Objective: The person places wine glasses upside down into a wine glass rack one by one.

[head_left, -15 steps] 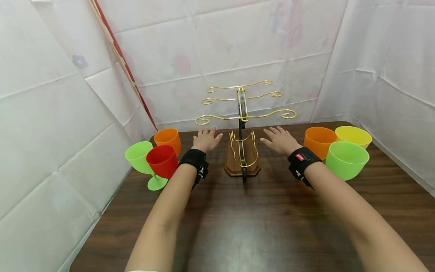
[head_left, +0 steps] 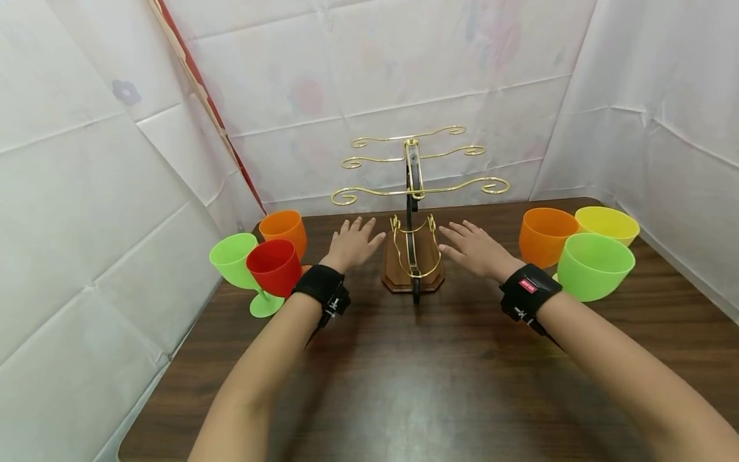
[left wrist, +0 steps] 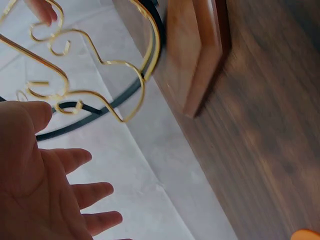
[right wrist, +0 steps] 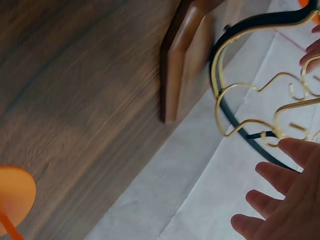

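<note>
Plastic goblets, green (head_left: 233,258), red (head_left: 274,269) and orange (head_left: 284,230), cluster at the table's (head_left: 404,385) left edge. Right of them the left hand (head_left: 350,244) hovers released, fingers spread, holding nothing. Next, toward the middle of the far edge, stands the gold wire rack (head_left: 413,189) on its wooden base (head_left: 413,273), just between both hands. The right hand (head_left: 475,249) is likewise spread and empty. Three more goblets (head_left: 583,247) sit near the far right corner. The rack looks stiff yet top-heavy, its thin arms bendable; the base or black post seems the safest hold. Wrist views alone show the base's thick edge (left wrist: 200,60) and palms (right wrist: 290,210); only the head view shows the goblets' bowls.
</note>
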{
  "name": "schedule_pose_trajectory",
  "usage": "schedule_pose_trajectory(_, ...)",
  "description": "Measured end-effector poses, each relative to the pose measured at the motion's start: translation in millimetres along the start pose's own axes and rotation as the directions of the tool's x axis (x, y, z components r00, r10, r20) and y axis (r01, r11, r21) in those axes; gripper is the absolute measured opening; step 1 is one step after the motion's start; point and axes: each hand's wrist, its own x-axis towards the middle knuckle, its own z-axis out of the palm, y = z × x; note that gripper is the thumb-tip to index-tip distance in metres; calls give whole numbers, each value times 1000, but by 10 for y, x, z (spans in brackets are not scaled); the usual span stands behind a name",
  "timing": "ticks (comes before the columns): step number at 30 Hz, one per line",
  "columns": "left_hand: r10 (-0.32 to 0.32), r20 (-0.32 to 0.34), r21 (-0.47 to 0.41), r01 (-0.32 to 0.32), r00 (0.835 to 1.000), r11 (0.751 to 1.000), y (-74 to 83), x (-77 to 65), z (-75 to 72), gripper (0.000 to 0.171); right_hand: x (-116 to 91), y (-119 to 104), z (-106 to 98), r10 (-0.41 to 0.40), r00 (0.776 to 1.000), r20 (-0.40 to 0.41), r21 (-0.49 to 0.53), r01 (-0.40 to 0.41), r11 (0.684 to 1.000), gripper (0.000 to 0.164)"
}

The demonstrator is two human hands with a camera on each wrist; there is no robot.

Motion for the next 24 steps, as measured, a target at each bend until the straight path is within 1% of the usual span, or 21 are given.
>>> schedule_pose_trajectory(7, 51, -26, -2, -52, 998, 999, 58, -230, 26, 61, -249, -102, -34, -34, 999, -26, 43, 35, 998, 58)
schedule_pose_trajectory(12, 95, -34, 14, -94, 995, 995, 79, -453, 67, 61, -486, -215, -43, -62, 998, -21, 70, 64, 996, 60)
schedule_pose_trajectory(18, 155, -56, 30, -153, 986, 988, 105, -713, 132, 61, -757, -281, -14, -100, 994, -35, 56, 102, 993, 57)
schedule_pose_trajectory(24, 200, -58, 34, -198, 978, 980, 119, -936, 195, 60, -985, -292, -16, -84, 995, -46, 158, 90, 983, 55)
